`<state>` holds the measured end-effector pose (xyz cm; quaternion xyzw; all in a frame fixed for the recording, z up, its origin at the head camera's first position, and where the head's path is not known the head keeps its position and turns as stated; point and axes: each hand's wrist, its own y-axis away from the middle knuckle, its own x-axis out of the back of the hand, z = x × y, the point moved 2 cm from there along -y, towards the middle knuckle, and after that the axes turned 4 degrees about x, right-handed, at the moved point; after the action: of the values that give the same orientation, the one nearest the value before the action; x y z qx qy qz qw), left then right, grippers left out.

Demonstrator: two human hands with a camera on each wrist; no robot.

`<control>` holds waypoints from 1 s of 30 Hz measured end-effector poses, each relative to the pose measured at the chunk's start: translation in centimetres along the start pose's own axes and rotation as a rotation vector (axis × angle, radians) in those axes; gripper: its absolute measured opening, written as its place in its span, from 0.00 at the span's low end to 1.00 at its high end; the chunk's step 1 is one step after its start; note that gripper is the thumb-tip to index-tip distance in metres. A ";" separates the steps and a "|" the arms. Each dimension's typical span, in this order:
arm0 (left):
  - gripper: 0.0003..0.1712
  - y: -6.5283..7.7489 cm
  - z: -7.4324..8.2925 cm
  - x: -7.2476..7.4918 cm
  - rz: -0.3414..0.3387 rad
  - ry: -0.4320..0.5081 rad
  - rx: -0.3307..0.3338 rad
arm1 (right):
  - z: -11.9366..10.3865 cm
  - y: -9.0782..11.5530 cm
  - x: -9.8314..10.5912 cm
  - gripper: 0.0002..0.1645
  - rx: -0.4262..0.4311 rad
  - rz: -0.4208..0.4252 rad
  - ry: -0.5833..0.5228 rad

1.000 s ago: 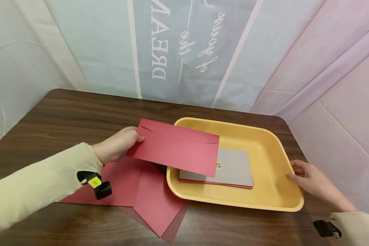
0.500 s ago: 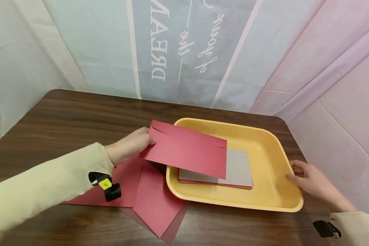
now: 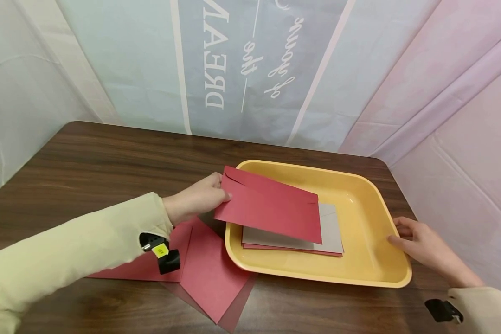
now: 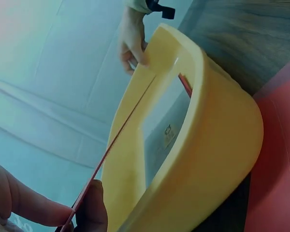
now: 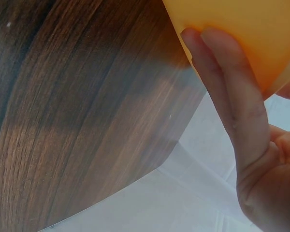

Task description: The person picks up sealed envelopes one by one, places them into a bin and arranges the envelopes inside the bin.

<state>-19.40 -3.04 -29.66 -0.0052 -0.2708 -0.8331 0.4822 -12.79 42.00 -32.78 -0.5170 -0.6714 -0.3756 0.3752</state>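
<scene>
A red envelope [image 3: 271, 204] hangs tilted over the left half of a yellow tray [image 3: 371, 232]. My left hand [image 3: 198, 197] pinches its left edge between thumb and fingers; the left wrist view shows the envelope [image 4: 111, 145] nearly edge-on. Beneath it in the tray lies a small stack with a grey envelope [image 3: 331, 232] on top, bearing a small printed mark, and red edges below. At the tray's right end my right hand [image 3: 421, 246] grips the rim, thumb inside. In the right wrist view, fingers [image 5: 232, 82] lie against the tray's outer wall.
Several red envelopes [image 3: 213, 273] lie fanned on the dark wood table [image 3: 108, 171], left of the tray and partly under the left forearm. A printed cloth backdrop [image 3: 250, 69] rises behind the table. Pale cloth [image 3: 476, 153] hangs at the right side.
My left hand has moved right, carrying the red envelope further over the tray and the stack. The right hand and the tray stay where they were.
</scene>
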 end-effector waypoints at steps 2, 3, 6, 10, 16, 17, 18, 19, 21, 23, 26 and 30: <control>0.19 -0.2 0.1 -0.4 -0.001 -0.002 -0.001 | 0.0 0.0 0.0 0.20 -0.006 0.001 0.004; 0.18 -0.2 0.1 -0.6 -0.003 -0.001 -0.003 | 0.0 0.0 0.0 0.20 -0.008 0.002 0.007; 0.17 -0.4 0.2 -1.2 -0.002 0.001 -0.010 | 0.0 0.0 0.0 0.20 -0.009 0.000 0.001; 0.17 -0.8 0.1 -2.0 -0.011 0.017 -0.021 | 0.0 0.0 -0.1 0.20 -0.009 0.001 -0.007; 0.19 -1.2 0.2 -3.1 -0.023 0.044 -0.027 | -0.1 0.0 -0.1 0.18 -0.002 0.004 -0.022; 0.19 -1.3 0.3 -3.2 -0.023 0.042 -0.028 | -0.1 0.0 -0.1 0.18 -0.001 0.004 -0.023; 0.20 -1.4 0.3 -3.4 -0.022 0.041 -0.028 | -0.1 0.0 -0.1 0.18 -0.001 0.003 -0.025; 0.20 -1.4 0.3 -3.6 -0.020 0.039 -0.027 | -0.1 0.0 -0.1 0.18 -0.002 0.004 -0.024; 0.21 -1.6 0.4 -3.9 -0.020 0.037 -0.024 | -0.1 0.0 -0.1 0.18 -0.005 0.004 -0.021; 0.21 -1.7 0.4 -4.2 -0.023 0.036 -0.027 | -0.2 -0.1 -0.1 0.18 -0.010 0.004 -0.018; 0.21 -2.0 0.4 -4.6 -0.020 0.039 -0.028 | -0.2 -0.1 -0.1 0.18 -0.012 0.002 -0.019; 0.19 -2.3 0.3 -5.1 -0.018 0.039 -0.044 | -0.1 0.0 -0.1 0.18 -0.010 0.002 -0.026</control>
<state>-18.62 2.04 -31.82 0.0031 -0.2429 -0.8431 0.4797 -12.74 41.85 -32.81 -0.5246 -0.6738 -0.3717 0.3642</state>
